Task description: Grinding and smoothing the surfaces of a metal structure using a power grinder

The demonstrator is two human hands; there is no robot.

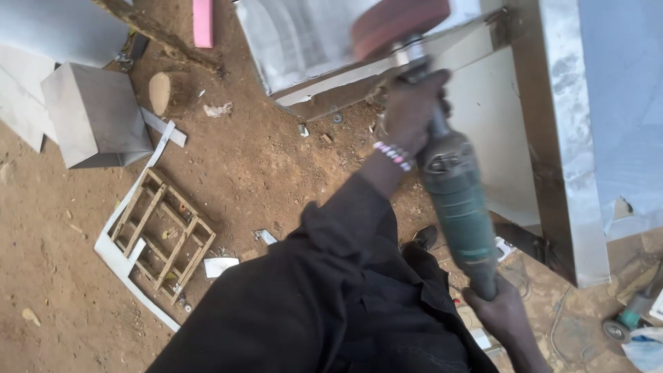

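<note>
Held with both hands against a sheet-metal cabinet (573, 173): a green angle grinder (456, 200), nose up toward the cabinet's lower edge; closed left hand (411, 114) tight round the neck of the tool, just below the cabinet's pale panel, beaded bracelet (394, 155) at the wrist; wrapped right hand (501, 311) round the tail of the body, lower down and just beside the cabinet's grey corner post. Showed the reddish disc (397, 24) as a blur at the cabinet's bottom rail; probably spinning, though touching the metal or only just off it could not be told from this angle.

Judged to be the middle of a grinding or polishing pass along that rail, not its start or its finish; called, for any further stroke, for the same firm two-handed hold, the disc kept flat to the sheet and steered along the edge without digging in.

Lay well apart from the cabinet, out on the bare dirt ground (262, 159): a grey metal box (97, 114), a small wooden lattice frame (162, 231) and a pink block (203, 21); sat near the cabinet's foot, a second, smaller grinder (625, 321).
</note>
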